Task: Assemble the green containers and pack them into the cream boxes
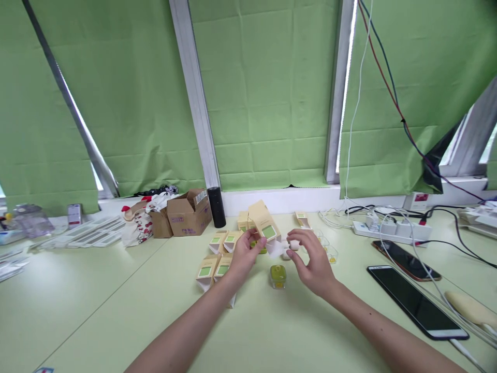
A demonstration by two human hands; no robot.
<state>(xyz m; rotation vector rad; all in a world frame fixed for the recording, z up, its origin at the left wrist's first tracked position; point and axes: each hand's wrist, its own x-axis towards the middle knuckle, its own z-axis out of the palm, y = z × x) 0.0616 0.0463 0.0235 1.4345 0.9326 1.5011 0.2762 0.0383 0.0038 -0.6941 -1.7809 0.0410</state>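
My left hand (247, 251) is closed on a small tan paper box (264, 220) with a green label, held tilted above the table. A whitish flap hangs at the box's lower end. Just right of it, my right hand (312, 259) has thumb and fingers curved and apart, close to several small white pieces (294, 244). Below, between both hands, stands a little clear jar with a green lid (278, 276) and something yellow at its base. Another green lid shows partly behind my left hand. Several similar tan boxes (205, 268) stand left, partly hidden by my left forearm.
One more tan box (303, 219) and clear jars (331, 254) sit beyond my right hand. Two phones (417, 300), cables and a power strip (392, 230) lie right. Behind left are a cardboard box (190, 212), a black cylinder (216, 207) and paper sheets (87, 233).
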